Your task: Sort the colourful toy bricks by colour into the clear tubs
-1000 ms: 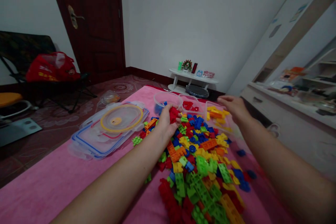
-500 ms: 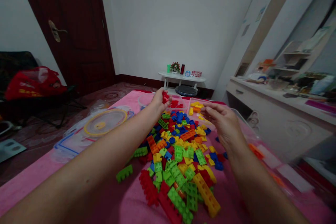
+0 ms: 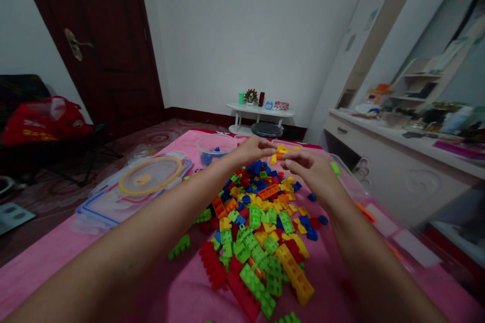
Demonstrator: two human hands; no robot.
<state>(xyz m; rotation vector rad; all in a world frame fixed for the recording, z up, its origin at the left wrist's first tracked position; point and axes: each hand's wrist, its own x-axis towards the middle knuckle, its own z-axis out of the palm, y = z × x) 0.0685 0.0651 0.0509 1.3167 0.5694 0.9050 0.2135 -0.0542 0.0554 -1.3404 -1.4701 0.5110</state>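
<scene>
A heap of coloured plastic bricks [image 3: 257, 222] lies on the pink cloth [image 3: 76, 257] in front of me. My left hand [image 3: 253, 149] reaches over the far end of the heap with its fingers stretched out and nothing in them. It hovers by the clear tubs there: a round tub with blue bricks [image 3: 214, 147] to its left and a tub with yellow bricks [image 3: 282, 149] just right of its fingertips. My right hand [image 3: 310, 171] hangs over the heap's far right side, fingers loosely spread and pointing left, close to the left hand, holding nothing I can see.
A stack of clear lids [image 3: 146, 181] lies left of the heap. Beyond the cloth stand a small white table [image 3: 261, 111], a dark door [image 3: 94, 45] and a chair with a red bag [image 3: 41, 121]. A white dresser [image 3: 397, 161] runs along the right.
My left hand carried red bricks forward from the heap to the tubs and now is open without them. My right hand drew back from the yellow tub toward the left hand.
</scene>
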